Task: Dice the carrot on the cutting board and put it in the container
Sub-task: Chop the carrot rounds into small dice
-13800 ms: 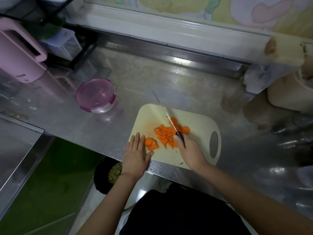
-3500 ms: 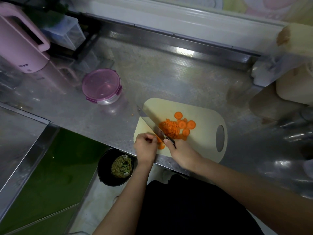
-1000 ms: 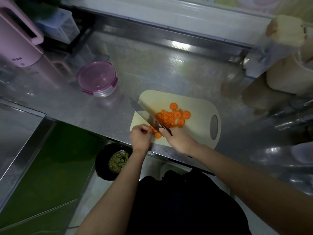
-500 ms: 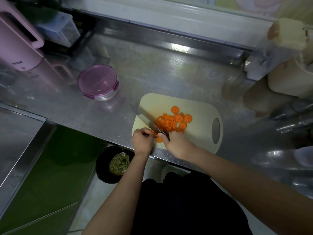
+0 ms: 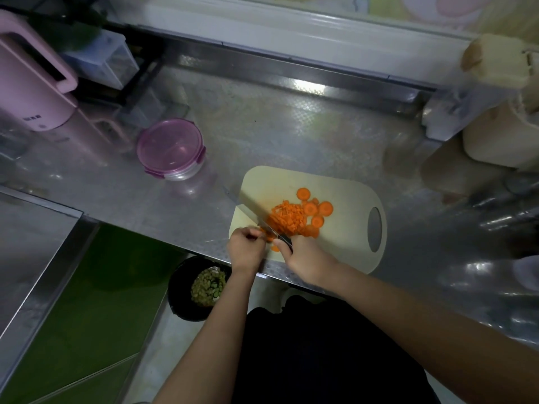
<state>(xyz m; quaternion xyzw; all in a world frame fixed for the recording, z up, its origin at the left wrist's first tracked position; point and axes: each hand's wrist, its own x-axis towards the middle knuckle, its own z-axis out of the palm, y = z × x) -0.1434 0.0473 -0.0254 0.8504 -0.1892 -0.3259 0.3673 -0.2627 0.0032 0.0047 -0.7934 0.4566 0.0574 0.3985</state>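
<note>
Knife swung leftward, left hand pinching carrot, lid closing container

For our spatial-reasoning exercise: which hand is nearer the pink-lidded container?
Left. The left hand lies right of the container, nearer the person; the right hand, gripping the knife, lies farther right.

We log orange carrot on a cream cutting board, knife with a black handle, clear container with a pink-purple lid, pink kettle, silver counter with fine embossed dots, green floor, black bin.
</note>
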